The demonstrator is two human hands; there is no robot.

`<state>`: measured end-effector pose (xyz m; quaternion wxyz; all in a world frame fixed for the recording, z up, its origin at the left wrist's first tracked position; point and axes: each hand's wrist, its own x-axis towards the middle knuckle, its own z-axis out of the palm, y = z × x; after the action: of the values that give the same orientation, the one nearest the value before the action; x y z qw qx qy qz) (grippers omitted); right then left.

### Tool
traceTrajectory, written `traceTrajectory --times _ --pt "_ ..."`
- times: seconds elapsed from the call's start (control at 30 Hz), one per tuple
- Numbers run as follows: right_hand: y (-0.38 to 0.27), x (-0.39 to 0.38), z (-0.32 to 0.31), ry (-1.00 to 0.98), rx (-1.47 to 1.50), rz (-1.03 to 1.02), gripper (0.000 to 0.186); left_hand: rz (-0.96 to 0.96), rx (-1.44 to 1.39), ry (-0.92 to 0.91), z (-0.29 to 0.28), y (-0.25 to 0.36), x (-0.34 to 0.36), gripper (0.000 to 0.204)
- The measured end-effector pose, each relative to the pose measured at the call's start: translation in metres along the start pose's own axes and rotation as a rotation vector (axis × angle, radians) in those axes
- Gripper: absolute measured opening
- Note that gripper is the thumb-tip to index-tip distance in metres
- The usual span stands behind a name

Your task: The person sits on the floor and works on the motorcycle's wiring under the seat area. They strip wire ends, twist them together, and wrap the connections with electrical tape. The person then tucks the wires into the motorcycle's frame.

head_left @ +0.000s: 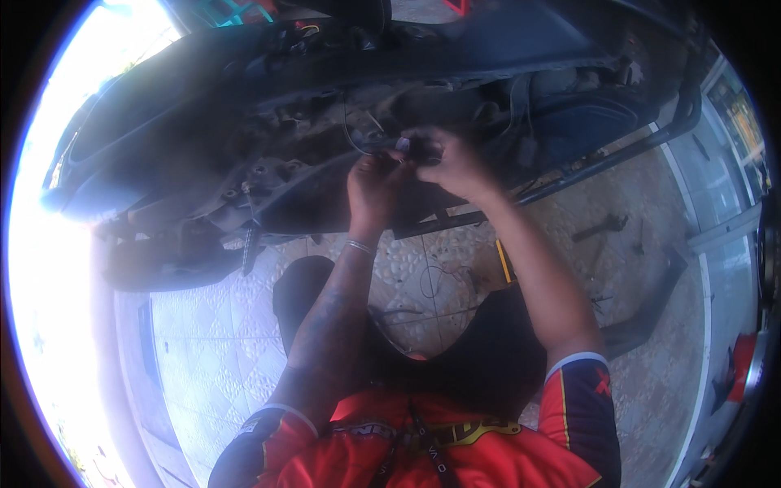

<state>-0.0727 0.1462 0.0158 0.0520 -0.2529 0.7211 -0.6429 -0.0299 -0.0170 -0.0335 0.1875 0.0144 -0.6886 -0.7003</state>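
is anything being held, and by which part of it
The right hand holds a small dark piece, too blurred to say where; whether the left hand grips anything is unclear.

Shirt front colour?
The shirt front is mostly red, with yellow markings; best seen in the head view.

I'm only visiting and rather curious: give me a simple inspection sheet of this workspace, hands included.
Surface: patterned tile floor.
Job's things: dark vehicle bodywork, inner parts exposed; small dark piece, too blurred to identify.
Clutter: dark tool-like object on the floor, right.
Hands: right hand holds the small dark piece; left hand close by, grip unclear.
Cables: thin wire leading toward the left hand.
Surroundings: pale framed panels, right; strong glare, left.
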Motion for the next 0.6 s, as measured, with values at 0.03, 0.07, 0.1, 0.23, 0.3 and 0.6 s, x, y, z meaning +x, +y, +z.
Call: traceTrajectory --times 0.03,0.07,0.1,0.23,0.3,0.6 --pt "0.001 0.002 -0.005 -0.048 0.241 0.104 0.045 0.001 -0.004 -0.002 0.001 -0.001 0.000 0.016" --pt "0.002 0.006 -0.015 -0.076 0.299 0.185 0.039 0.001 -0.007 -0.005 0.002 -0.002 -0.001 0.016" --pt "0.005 0.009 -0.016 -0.054 0.369 0.208 0.037 0.018 -0.004 -0.013 0.003 -0.003 -0.003 0.015" --pt "0.018 0.015 -0.027 0.117 0.526 0.268 0.021 0.024 -0.032 -0.039 0.013 -0.005 -0.006 0.013" --pt "0.016 0.016 -0.033 0.178 0.577 0.305 0.019 0.003 -0.032 -0.031 0.015 -0.004 -0.006 0.013" --pt "-0.042 -0.034 -0.037 0.059 0.255 0.403 0.032 0.019 -0.125 0.010 0.011 0.004 -0.006 0.013"
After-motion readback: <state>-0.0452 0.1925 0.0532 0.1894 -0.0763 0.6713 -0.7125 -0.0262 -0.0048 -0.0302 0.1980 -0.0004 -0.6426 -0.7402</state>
